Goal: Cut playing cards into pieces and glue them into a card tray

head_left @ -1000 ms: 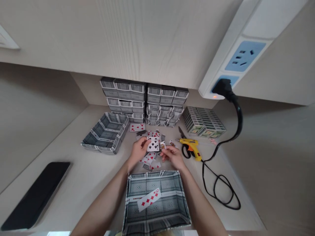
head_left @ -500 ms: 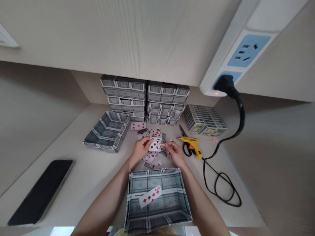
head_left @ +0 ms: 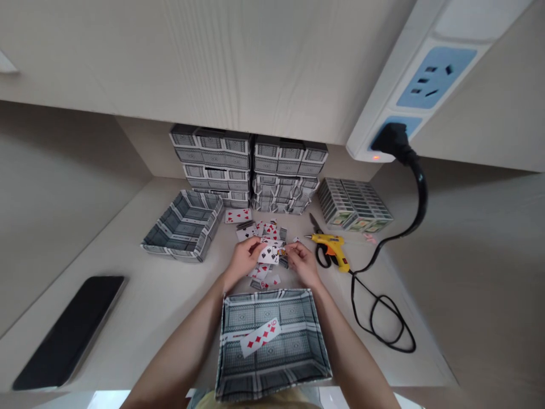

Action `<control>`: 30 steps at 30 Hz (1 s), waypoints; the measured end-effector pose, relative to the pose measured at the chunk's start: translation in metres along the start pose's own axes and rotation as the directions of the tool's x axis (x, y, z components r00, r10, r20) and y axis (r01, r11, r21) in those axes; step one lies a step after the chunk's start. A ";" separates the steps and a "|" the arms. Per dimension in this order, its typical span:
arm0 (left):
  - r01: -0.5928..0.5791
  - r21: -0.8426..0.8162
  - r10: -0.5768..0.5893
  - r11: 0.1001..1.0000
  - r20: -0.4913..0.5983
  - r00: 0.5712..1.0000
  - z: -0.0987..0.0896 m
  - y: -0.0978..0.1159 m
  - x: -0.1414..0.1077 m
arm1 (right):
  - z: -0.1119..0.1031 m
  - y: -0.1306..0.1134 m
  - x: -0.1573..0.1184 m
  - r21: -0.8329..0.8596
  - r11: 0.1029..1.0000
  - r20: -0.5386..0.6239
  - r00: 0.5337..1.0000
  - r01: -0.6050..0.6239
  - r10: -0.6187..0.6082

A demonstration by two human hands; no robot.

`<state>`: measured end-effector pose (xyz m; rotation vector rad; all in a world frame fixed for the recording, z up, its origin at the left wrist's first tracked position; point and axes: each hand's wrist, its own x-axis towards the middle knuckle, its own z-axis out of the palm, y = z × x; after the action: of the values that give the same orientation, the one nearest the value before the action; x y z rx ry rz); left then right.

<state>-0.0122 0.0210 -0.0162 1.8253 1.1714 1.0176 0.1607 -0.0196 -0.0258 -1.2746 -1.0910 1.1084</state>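
Between thumb and fingers, my left hand (head_left: 244, 260) grips a playing card (head_left: 269, 253) with black spades and a 7 at its corner. My right hand (head_left: 303, 262) pinches a small piece of card (head_left: 282, 251) with a coloured print, held against the right edge of the spade card. Loose cards and cut pieces (head_left: 263, 271) lie on the table beneath both hands. Close to my body, between my forearms, is an open box made of grey-backed cards (head_left: 272, 372); a strip of a diamond card (head_left: 260, 337) lies inside it.
A yellow glue gun (head_left: 334, 245) and black-handled scissors (head_left: 322, 257) lie right of my hands, with a looping black cord (head_left: 395, 312). A second card box (head_left: 183, 227) sits left; stacked card boxes (head_left: 251, 165) and card packs (head_left: 355, 204) stand behind. A dark phone (head_left: 70, 332) lies far left.
The view has shifted slightly. Both hands keep hold of the cards in nearly the same place, with the spade card turned only a little.
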 end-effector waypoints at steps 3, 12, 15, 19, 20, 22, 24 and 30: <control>0.017 -0.019 -0.016 1.000 0.010 1.000 0.000 -0.001 0.000 | 0.001 0.000 0.000 0.057 0.997 -0.012 0.998 -0.057 0.058; 0.108 -0.303 -0.089 0.947 0.078 0.993 0.005 0.004 0.001 | 0.002 -0.002 -0.002 0.064 0.994 -0.033 0.995 -0.090 0.092; 0.150 -0.405 -0.105 0.902 0.132 0.986 0.002 0.008 0.001 | 0.002 -0.003 -0.002 0.074 0.992 -0.017 0.995 -0.102 0.103; 0.278 -0.537 -0.151 0.796 0.268 0.951 -0.002 0.007 0.002 | 0.003 -0.005 -0.003 0.039 0.997 -0.036 0.997 -0.073 0.075; 0.323 -0.572 -0.180 0.754 0.292 0.939 -0.002 0.006 0.003 | 0.003 -0.006 -0.003 0.019 0.998 -0.046 0.997 -0.059 0.060; 0.400 -0.629 -0.239 0.667 0.327 0.914 -0.001 0.004 0.004 | 0.004 -0.007 -0.004 -0.025 0.999 -0.061 0.998 -0.029 0.028; 0.459 -0.641 -0.296 0.616 0.351 0.888 0.001 0.004 0.006 | 0.003 -0.007 -0.004 -0.058 0.998 -0.069 0.998 -0.003 -0.001; 0.433 -0.494 -0.300 0.754 0.328 0.896 0.001 0.006 0.010 | 0.001 -0.005 -0.004 -0.124 0.989 -0.078 0.993 0.077 -0.087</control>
<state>-0.0063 0.0284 -0.0090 1.1463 0.9147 0.7794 0.1597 -0.0231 -0.0208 -1.3459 -1.1514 0.9309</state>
